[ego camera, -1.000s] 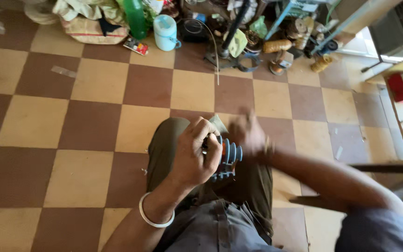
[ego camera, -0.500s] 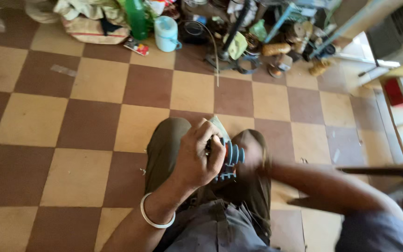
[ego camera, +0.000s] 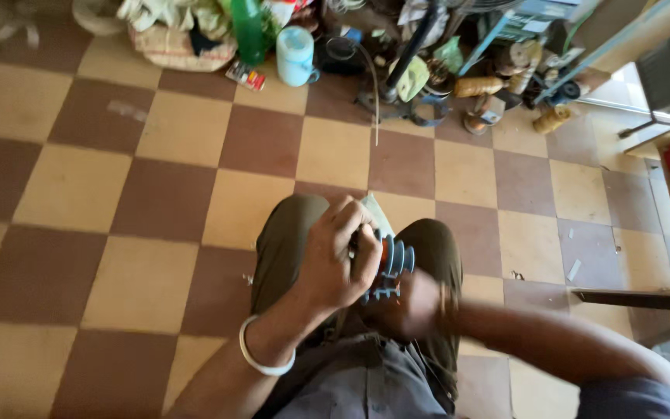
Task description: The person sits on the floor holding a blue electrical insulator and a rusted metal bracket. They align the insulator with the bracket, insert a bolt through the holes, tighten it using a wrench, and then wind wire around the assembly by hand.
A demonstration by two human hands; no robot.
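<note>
1. Floor (ego camera: 157, 202) of square tiles in a checkerboard of dark brown and pale tan fills most of the view, worn and dusty, with small scraps lying on the tiles at the right.
2. Clutter lines the far edge of the floor: a heap of cloth (ego camera: 172, 23), a dark stand with a pole (ego camera: 405, 70), coils and spools (ego camera: 478, 85), and blue metal framing (ego camera: 505, 31) at the upper right.
3. Olive trousers (ego camera: 288, 240) cover the person's knees, which sit in the middle of the view above the tiles.
4. Green bottle (ego camera: 248, 31) and a pale blue mug (ego camera: 296, 56) stand side by side at the edge of the clutter.
5. Left hand (ego camera: 335, 260), with a white bangle (ego camera: 261, 358) on its wrist, is closed around the top of a blue ribbed part (ego camera: 397, 260) held over the lap.
6. Right hand (ego camera: 405, 306) is blurred; it cups the same part from below, its fingers curled against it.
</note>
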